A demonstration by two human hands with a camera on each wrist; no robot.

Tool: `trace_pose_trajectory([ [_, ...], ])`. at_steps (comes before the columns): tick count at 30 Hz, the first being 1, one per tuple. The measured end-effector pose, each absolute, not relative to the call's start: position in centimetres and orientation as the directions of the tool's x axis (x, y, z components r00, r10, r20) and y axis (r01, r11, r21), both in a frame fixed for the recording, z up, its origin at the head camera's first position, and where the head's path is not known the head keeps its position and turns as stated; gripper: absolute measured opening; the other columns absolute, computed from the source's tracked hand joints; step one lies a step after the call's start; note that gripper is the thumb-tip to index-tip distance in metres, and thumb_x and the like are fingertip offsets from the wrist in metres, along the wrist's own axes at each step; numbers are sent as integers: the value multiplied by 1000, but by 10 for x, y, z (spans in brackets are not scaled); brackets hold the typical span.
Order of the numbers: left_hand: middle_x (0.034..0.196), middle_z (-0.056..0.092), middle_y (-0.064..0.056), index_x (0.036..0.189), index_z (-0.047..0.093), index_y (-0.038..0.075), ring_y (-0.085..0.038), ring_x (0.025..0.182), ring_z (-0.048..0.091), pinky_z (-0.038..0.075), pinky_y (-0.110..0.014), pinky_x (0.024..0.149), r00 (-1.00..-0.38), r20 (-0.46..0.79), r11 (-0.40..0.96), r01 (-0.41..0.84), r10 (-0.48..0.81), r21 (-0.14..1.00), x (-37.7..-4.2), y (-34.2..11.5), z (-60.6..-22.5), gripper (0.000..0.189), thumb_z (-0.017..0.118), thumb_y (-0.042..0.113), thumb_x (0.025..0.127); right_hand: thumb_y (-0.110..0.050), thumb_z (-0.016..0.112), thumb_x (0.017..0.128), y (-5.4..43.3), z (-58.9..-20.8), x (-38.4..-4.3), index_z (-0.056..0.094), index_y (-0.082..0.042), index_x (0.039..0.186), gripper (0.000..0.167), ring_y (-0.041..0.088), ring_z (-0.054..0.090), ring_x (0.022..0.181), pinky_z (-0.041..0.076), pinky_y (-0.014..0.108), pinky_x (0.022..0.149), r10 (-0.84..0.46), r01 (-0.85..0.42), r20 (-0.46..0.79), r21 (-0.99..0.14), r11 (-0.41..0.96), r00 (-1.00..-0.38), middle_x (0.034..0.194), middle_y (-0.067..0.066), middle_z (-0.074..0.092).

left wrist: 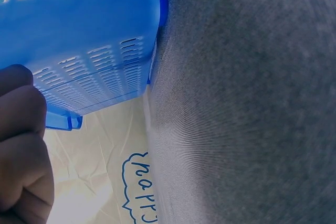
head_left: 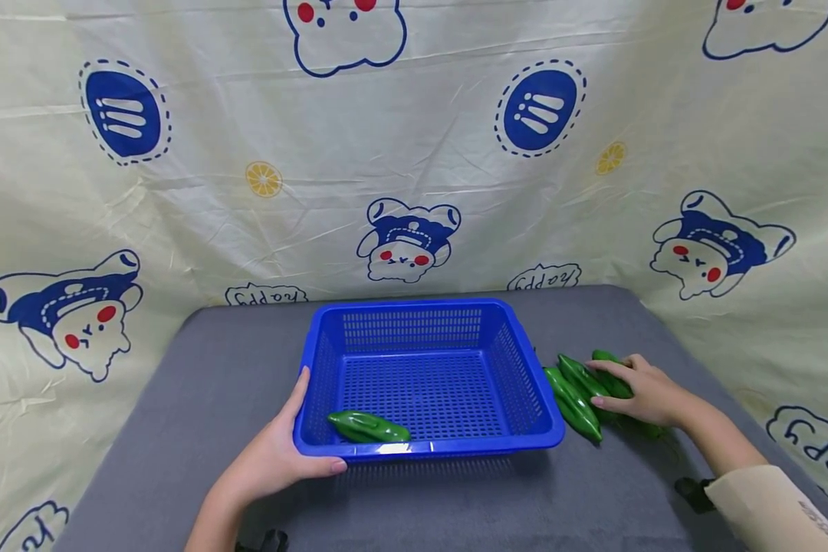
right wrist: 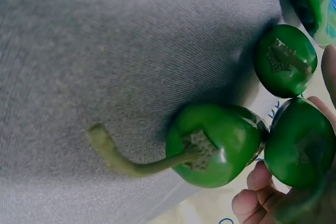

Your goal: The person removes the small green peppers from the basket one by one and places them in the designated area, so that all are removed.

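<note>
A blue plastic basket point(head_left: 469, 445) with slotted walls stands mid-table. My left hand point(head_left: 279, 452) grips its front left corner, thumb along the front rim and fingers on the left side. Inside, one green pepper point(head_left: 369, 427) lies against the front wall. To the right of the basket, my right hand point(head_left: 652, 391) is over a group of green peppers point(head_left: 573, 405), thumb and fingers around one of them. The right wrist view shows this held pepper point(right wrist: 299, 142) between the fingers, touching a neighbouring pepper with a long curved stem point(right wrist: 131, 169).
The table has a grey cloth cover point(head_left: 234, 368). A pale curtain point(head_left: 214, 230) printed with cartoon figures hangs behind and along both sides. Dark straps point(head_left: 693, 494) show by the right wrist and at the bottom near the left arm.
</note>
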State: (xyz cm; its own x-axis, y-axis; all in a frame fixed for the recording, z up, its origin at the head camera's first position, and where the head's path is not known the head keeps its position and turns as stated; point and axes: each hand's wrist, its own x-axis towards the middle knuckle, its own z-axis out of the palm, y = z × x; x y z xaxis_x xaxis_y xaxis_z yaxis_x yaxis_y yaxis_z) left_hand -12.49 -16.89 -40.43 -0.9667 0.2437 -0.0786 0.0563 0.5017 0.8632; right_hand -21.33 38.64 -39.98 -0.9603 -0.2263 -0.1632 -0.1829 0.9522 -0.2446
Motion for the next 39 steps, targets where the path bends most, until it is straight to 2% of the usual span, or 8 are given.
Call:
trace_pose_trajectory([
  [3,166,9,-17,160,-9,28,-35,135,44,36,-54,109,-966,-73,498,63,249,865,-126,-169,-404,134,90,38,70,-64,62,88,385,-397,-211,40,-13,150,84,55,49,112,45,67,79,-207,-167,-164,-226,960,-965,131,38,41],
  [12,167,7,-16,159,-9,29,-35,135,43,38,-54,108,-965,-87,501,50,247,864,-128,-169,-400,134,90,39,70,-72,51,89,384,-388,-212,39,-11,150,87,65,43,116,42,74,79,-145,-128,-148,-121,984,-978,133,42,44],
  [16,167,9,-16,160,-9,28,-33,133,45,39,-52,108,-963,-84,493,55,254,868,-129,-169,-400,135,90,38,69,-79,47,86,384,-385,-213,38,-10,150,94,62,42,114,41,73,79,-114,-105,-164,-61,993,-980,135,41,45],
  [20,166,11,-17,160,-9,26,-31,130,48,40,-51,107,-964,-72,492,66,258,868,-129,-169,-400,135,90,37,69,-81,46,85,378,-377,-213,40,-10,150,96,55,43,112,42,68,78,-121,-118,-118,-32,992,-986,139,37,45],
  [28,166,11,-18,160,-9,26,-33,132,46,39,-52,107,-965,-76,501,61,250,864,-128,-170,-401,135,90,39,69,-76,54,85,341,-346,-219,38,-18,153,91,50,39,122,39,72,88,-222,-220,4,-133,966,-975,148,27,42],
  [34,166,9,-18,160,-8,24,-35,137,41,35,-54,110,-966,-67,491,68,251,869,-127,-170,-402,135,90,38,69,-72,59,84,299,-319,-224,37,-23,153,88,41,41,124,42,66,90,-311,-317,64,-221,922,-948,146,19,48],
  [39,165,14,-20,160,-7,23,-32,133,45,37,-51,109,-967,-60,489,71,247,869,-126,-170,-404,136,91,37,68,-73,60,82,256,-305,-230,37,-26,153,88,36,42,127,42,66,95,-380,-386,71,-231,893,-922,144,13,52],
])
